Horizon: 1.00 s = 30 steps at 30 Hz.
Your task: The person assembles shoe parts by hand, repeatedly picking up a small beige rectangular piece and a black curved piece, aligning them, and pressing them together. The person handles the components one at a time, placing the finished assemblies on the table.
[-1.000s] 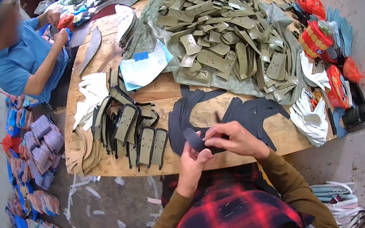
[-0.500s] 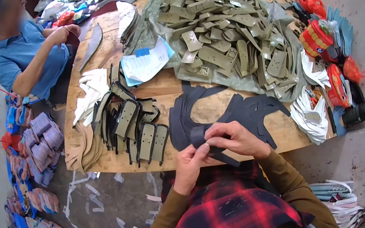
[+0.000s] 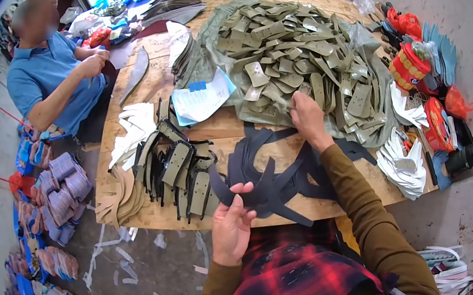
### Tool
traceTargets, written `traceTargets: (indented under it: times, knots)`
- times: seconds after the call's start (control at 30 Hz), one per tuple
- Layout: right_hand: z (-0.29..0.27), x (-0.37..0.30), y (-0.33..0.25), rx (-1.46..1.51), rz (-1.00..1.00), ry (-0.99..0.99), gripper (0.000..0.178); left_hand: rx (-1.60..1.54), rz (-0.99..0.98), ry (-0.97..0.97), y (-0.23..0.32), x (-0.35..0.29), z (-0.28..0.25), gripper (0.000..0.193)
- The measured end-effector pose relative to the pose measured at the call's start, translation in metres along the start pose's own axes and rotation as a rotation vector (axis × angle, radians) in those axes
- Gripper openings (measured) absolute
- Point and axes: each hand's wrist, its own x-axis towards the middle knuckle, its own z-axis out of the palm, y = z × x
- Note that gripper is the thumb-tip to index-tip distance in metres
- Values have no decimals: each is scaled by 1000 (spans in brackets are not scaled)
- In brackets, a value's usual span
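My left hand [image 3: 232, 228] pinches a dark curved cut piece [image 3: 218, 185] of thin sheet material between thumb and fingers, above the table's front edge. Similar dark curved pieces [image 3: 308, 166] lie in an overlapping heap just to its right. My right hand [image 3: 308, 115] is stretched forward to the near edge of a big pile of olive-green, shaped stiff pieces with small holes [image 3: 294, 44]. Its fingers are closed at the pile; what they grip, if anything, is hidden. Left of the dark heap stand olive pieces with dark edging [image 3: 173, 164], stacked close together.
White curved pieces [image 3: 132, 130] and tan ones [image 3: 119, 195] lie at the table's left. A paper sheet [image 3: 203, 100] rests mid-table. White pieces [image 3: 403, 163] and red-yellow containers [image 3: 409, 65] line the right edge. A co-worker in a blue shirt [image 3: 53, 78] works at the far left.
My hands were together over the dark piece and have parted. The left keeps it, moving slightly left; the right has reached forward to the olive pile. The view has shifted a little.
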Motion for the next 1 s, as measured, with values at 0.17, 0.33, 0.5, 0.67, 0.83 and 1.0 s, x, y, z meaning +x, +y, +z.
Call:
traceTargets:
  times: [0.17,0.33,0.5,0.67,0.83,1.0]
  knots:
    - [-51,-6,-12,511,379,140,16,-59,-17,45,6,-2,18,26]
    - [-146,-30,-24,751,339,-242,9,-372,-97,-22,-4,8,24,30]
    - [-192,-94,-41,1024,510,-952,11,-411,-193,-35,-17,13,32,38]
    - [-162,-164,-54,1237,860,-1065,11,-420,-260,4,-21,12,32,41]
    - [-145,-217,-71,1331,965,-1049,19,-422,-306,3,-22,13,35,41]
    - [-168,-210,-73,1208,937,-874,30,-330,-310,14,-24,10,38,42]
